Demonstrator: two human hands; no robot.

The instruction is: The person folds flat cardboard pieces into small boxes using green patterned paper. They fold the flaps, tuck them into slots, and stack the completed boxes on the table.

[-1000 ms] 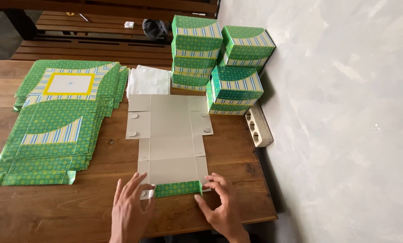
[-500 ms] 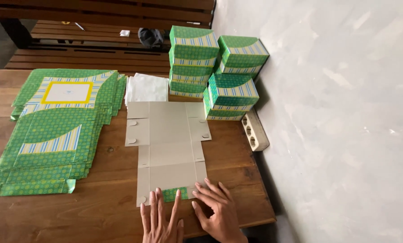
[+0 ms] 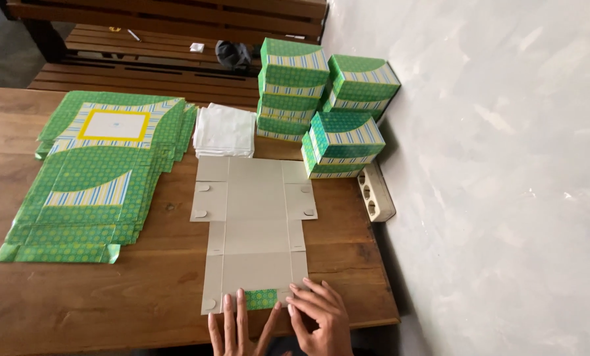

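A flat grey cardboard box blank (image 3: 254, 224) lies printed side down on the wooden table (image 3: 163, 296). Its near flap (image 3: 262, 298) is folded over, showing green print. My left hand (image 3: 232, 329) and my right hand (image 3: 320, 316) press flat on that folded flap at the table's front edge, fingers spread, holding nothing.
A pile of flat green printed blanks (image 3: 94, 178) lies at the left. Folded white sheets (image 3: 224, 130) sit behind the grey blank. Several finished green boxes (image 3: 328, 109) are stacked against the wall, with a beige power strip (image 3: 376, 192) beside them. A wooden bench (image 3: 143, 46) stands behind.
Both hands have slid inward and flattened the green flap onto the blank. The view has shifted slightly.
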